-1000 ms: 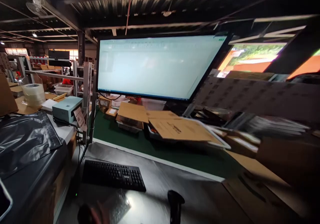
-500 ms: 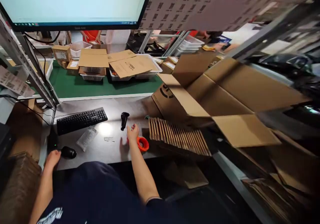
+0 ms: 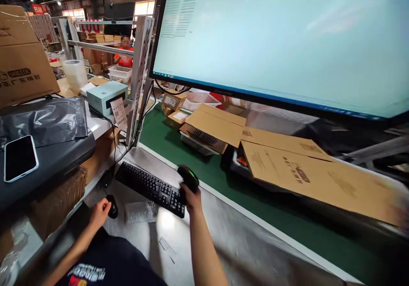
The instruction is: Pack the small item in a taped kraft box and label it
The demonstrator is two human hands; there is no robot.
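- While right hand (image 3: 191, 197) grips the scanner (image 3: 188, 177) upright, nose toward the cardboard (image 3: 306, 177) lying rightward
- left hand (image 3: 100, 211) cups the mouse (image 3: 112, 206) beside the keyboard (image 3: 150, 186)

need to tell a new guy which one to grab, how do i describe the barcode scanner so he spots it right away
Start at the big monitor and drop to the black keyboard on the grey desk. At the keyboard's right end, the right hand holds up the scanner. It is the only black handheld with a green light; the black mouse sits under the left hand.
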